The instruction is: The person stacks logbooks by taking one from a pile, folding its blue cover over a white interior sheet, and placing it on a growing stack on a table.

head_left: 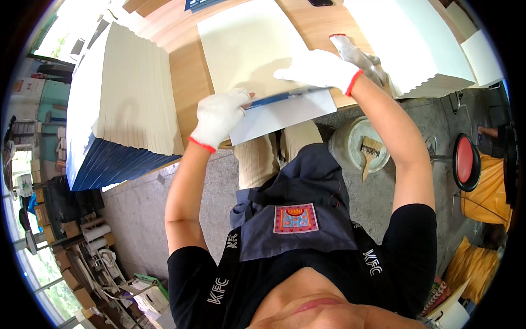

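Both my hands wear white knit gloves with red cuffs. In front of me on the table lies a large cream sheet or book block (pixel 249 41). Along its near edge runs a dark blue strip (pixel 282 98), with a white flap (pixel 285 118) hanging past the table's edge. My left hand (pixel 221 116) has its fingers curled around the left end of the blue strip, thumb and fingertips pressed together. Stretched out flat, my right hand (pixel 318 70) rests on the cream surface near the strip's right end, its underside hidden.
A tall stack of blue-covered books (pixel 131 93) stands at left. Another paper stack (pixel 419 49) is at right, with a grey-white glove (pixel 356 57) beside it. Below the table edge, a bucket (pixel 348 145) holds a wide brush (pixel 370 151). A phone (pixel 320 2) lies at the far edge.
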{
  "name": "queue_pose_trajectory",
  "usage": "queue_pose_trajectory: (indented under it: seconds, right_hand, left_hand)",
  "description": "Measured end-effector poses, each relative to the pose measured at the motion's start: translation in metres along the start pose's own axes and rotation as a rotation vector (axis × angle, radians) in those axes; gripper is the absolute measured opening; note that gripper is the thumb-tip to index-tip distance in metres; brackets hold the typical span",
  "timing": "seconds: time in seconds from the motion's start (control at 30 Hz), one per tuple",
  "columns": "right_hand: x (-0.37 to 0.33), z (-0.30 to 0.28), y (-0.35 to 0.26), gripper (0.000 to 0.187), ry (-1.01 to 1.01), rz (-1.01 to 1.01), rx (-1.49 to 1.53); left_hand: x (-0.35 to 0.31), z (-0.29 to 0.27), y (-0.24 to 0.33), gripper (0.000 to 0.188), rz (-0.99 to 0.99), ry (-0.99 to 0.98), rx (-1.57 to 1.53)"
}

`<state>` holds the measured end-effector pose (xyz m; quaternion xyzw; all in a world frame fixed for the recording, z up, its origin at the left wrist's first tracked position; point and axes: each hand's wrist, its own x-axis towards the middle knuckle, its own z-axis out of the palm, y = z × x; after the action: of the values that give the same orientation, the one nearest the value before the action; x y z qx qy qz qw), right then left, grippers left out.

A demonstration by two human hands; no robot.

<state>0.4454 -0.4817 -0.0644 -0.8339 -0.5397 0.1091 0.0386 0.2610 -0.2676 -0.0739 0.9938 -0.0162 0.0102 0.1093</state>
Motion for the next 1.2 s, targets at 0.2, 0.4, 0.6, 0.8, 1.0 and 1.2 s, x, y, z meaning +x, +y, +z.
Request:
queue_pose_trajectory:
  seconds: [0.2,0.4,0.6,0.8,1.0,1.2]
  right_hand:
    - [0.022,-0.028,0.014,0.063,-0.263,0.140,0.279]
    - [0.027,0.020,0.040,0.054,0.080,0.098,0.329]
    - [0.009,0.032,0.028,0.050,0.289,0.161,0.471]
    - [0.016,0.044,0.032,0.049,0.284,0.194,0.445]
    - [0.017,0.053,0.035,0.052,0.372,0.227,0.395]
    - [-0.031,0.036,0.054,0.035,0.730,0.433,-0.019]
  left_hand:
    - [0.035,-0.005,-0.025,0.031,-0.346,-0.154,-0.276]
    - [0.043,0.005,-0.036,0.032,-0.443,-0.156,-0.386]
    - [0.047,0.004,-0.038,0.040,-0.344,-0.212,-0.290]
    - [0.098,-0.030,-0.011,0.064,0.043,-0.523,0.227]
    - [0.148,-0.026,0.020,0.106,0.396,-0.836,0.386]
    - [0.141,-0.026,0.005,0.117,0.356,-0.866,0.292]
